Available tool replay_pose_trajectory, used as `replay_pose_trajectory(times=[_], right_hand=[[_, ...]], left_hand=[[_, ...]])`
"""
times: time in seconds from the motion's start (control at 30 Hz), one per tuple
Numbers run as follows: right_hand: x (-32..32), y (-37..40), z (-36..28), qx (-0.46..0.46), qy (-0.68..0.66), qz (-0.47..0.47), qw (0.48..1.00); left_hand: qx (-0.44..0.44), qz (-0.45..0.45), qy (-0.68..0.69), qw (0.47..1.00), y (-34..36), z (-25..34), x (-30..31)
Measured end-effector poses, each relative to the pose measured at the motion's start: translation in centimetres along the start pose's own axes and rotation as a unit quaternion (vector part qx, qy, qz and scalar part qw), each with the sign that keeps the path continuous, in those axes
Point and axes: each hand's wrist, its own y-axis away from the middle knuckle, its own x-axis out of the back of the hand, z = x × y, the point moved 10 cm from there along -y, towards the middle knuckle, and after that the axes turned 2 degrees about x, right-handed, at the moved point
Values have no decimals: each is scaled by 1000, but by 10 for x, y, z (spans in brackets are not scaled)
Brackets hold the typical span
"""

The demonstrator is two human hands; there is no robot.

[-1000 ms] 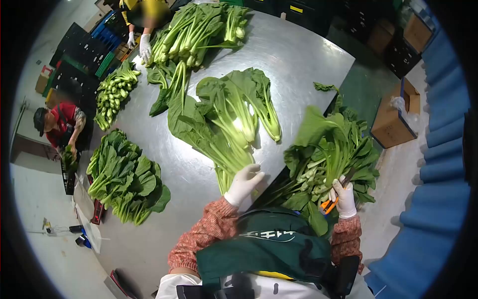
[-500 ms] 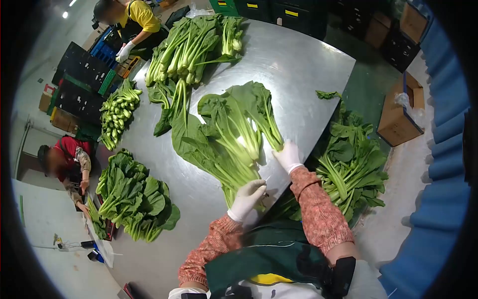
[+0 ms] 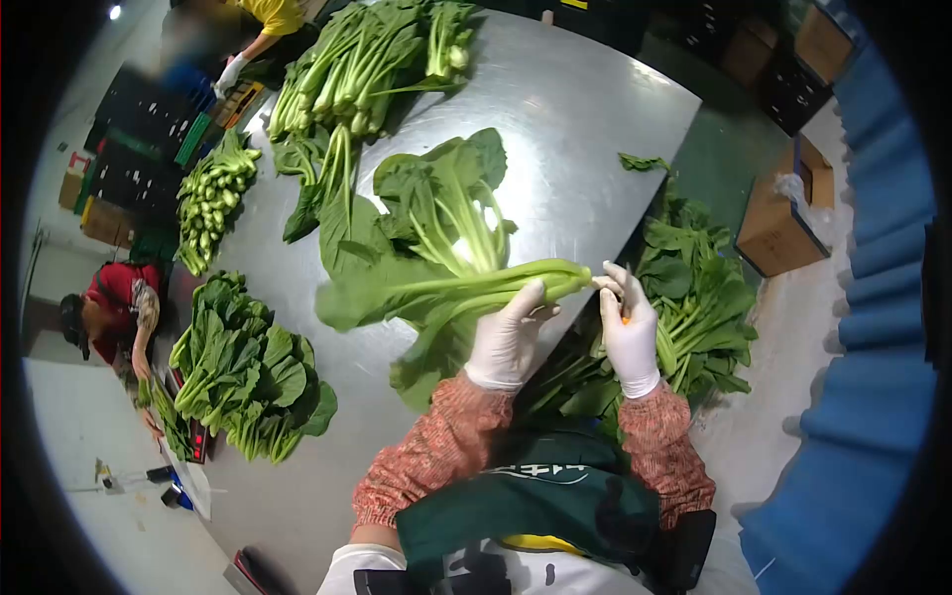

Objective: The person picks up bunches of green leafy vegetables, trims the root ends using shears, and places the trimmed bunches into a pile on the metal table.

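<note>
Greens (image 3: pixel 446 289) now crosswise in left hand (image 3: pixel 504 347), fingers snug, right hand (image 3: pixel 632 339) half-curled round some orange thing (image 3: pixel 625 320), leafy heap (image 3: pixel 699 307) alongside

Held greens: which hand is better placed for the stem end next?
Right, probably: the right hand is beside the stem end, something orange in it; the left hand holds the greens.
</note>
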Motion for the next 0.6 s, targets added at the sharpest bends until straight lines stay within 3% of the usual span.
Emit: replay_pose_trajectory(times=[0.13,0.27,0.47,0.5,0.57,0.6], right_hand=[[-3,15,-13,59,162,-46,984],[2,19,-4,61,149,-26,987],[8,35,39,6,103,-96,990],[9,40,108,-125,103,-122,979],[39,63,155,-259,93,-98,956],[48,58,143,-234,26,-77,969]], left_hand=[[50,-29,27,998,12,-15,-12],[75,-26,78,994,24,-26,-27],[80,-143,39,986,36,-31,-40],[84,-164,45,982,40,-31,-45],[62,-166,-37,984,44,-24,-59],[69,-156,-76,982,37,-23,-62]])
